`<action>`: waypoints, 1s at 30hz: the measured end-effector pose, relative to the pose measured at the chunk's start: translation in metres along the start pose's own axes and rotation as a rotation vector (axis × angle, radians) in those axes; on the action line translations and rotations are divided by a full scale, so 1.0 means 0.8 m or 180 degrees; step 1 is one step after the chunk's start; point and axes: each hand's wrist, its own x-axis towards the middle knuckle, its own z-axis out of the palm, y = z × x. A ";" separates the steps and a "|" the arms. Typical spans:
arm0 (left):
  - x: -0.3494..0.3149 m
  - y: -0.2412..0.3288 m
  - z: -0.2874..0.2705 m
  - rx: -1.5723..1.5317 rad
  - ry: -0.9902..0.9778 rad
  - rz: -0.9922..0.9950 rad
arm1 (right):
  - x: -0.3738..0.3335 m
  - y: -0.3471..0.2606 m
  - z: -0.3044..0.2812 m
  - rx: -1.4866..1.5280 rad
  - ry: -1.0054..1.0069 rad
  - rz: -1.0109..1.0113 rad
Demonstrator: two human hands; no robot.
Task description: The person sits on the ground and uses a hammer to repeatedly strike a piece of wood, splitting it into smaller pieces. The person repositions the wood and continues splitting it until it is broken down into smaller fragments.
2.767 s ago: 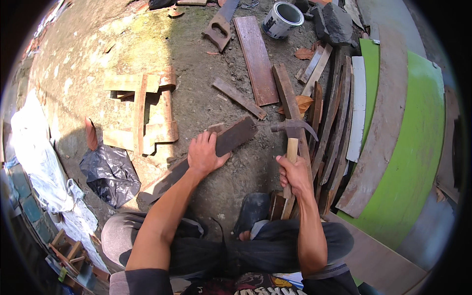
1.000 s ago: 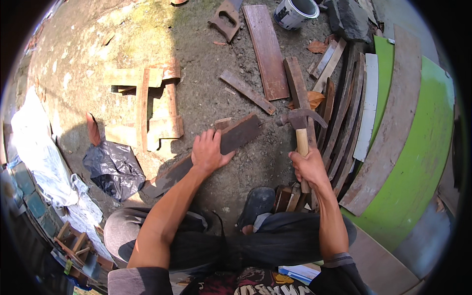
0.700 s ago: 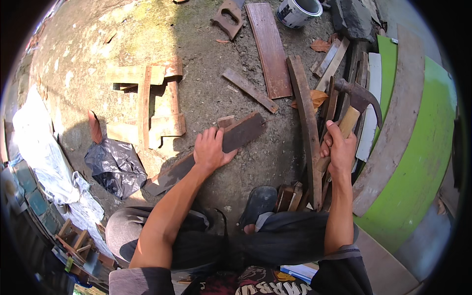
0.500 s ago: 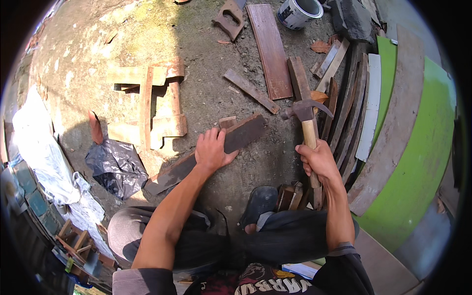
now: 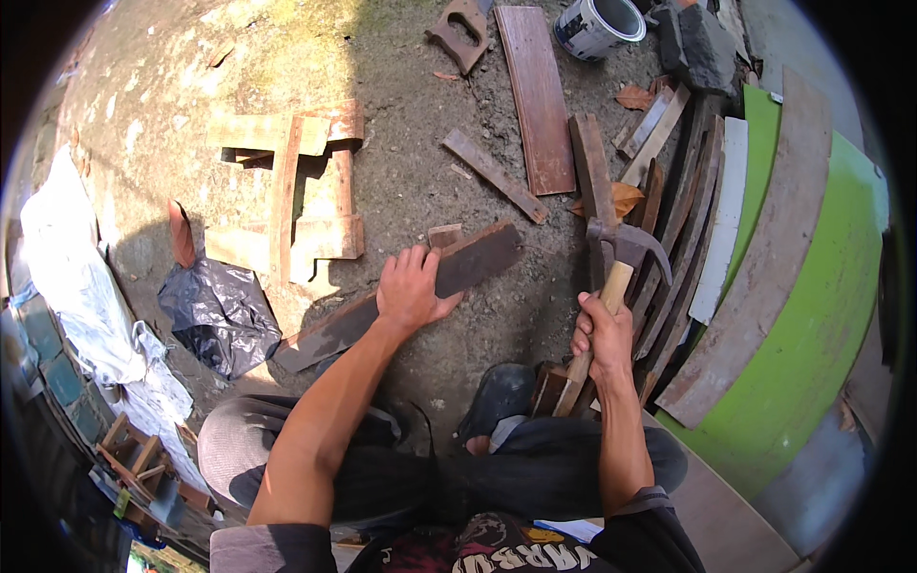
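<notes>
My left hand (image 5: 409, 289) grips a dark wooden plank (image 5: 482, 256) that lies slantwise on the ground in front of me. Its fingers reach over the far edge, and the thumb lies apart toward the right. A small wood offcut (image 5: 444, 235) sits against the plank's far side. To the right, my right hand (image 5: 604, 336) is closed round the wooden handle of a claw hammer (image 5: 621, 277). The hammer head is up and away from me, its claw curving right, over or near a narrow upright-looking board (image 5: 592, 172); I cannot tell whether they touch.
Nailed wood pieces (image 5: 285, 205) lie at left, beside a black plastic bag (image 5: 224, 315) and white sheeting (image 5: 72, 248). Beyond are a handsaw (image 5: 461, 36), a reddish board (image 5: 537, 105), a short strip (image 5: 495, 177), a paint can (image 5: 600, 27) and a stone block (image 5: 702, 48). Green panels (image 5: 802, 315) line the right.
My right hand has come slightly nearer and left, and the hammer has tilted so its head leans right. My left hand keeps its place on the plank. The view has shifted a little.
</notes>
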 end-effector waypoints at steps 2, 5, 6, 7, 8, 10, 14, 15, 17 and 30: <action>-0.003 -0.001 0.001 -0.0018 0.0002 -0.0035 | -0.003 -0.024 -0.016 0.0280 0.0106 -0.0409; -0.003 0.000 0.000 -0.0067 0.0038 -0.0071 | 0.002 -0.022 -0.026 0.0859 0.0503 -0.1121; -0.002 0.001 -0.001 -0.0062 0.0044 -0.0040 | 0.001 -0.008 -0.019 0.1083 0.0531 -0.1114; 0.000 0.003 -0.002 -0.0050 0.0051 -0.0014 | 0.002 0.016 -0.009 0.1309 0.0549 -0.1105; 0.002 0.005 -0.003 -0.0054 0.0031 -0.0014 | 0.003 0.042 -0.001 0.1532 0.0556 -0.1087; 0.004 0.005 -0.003 -0.0059 -0.0009 -0.0009 | 0.001 0.085 0.014 0.0273 -0.0110 -0.0058; 0.000 0.002 -0.001 -0.0078 0.0234 -0.0025 | 0.012 0.061 0.004 0.0407 -0.0048 -0.0226; -0.002 0.001 -0.001 -0.0072 0.0254 -0.0050 | 0.012 0.045 -0.002 0.0487 0.0007 -0.0459; -0.005 0.003 0.000 -0.0052 0.0219 -0.0073 | 0.018 0.021 -0.027 0.0593 0.0160 -0.0942; 0.000 0.004 -0.006 -0.0056 0.0162 -0.0083 | 0.014 0.010 -0.031 0.0066 -0.0156 -0.0739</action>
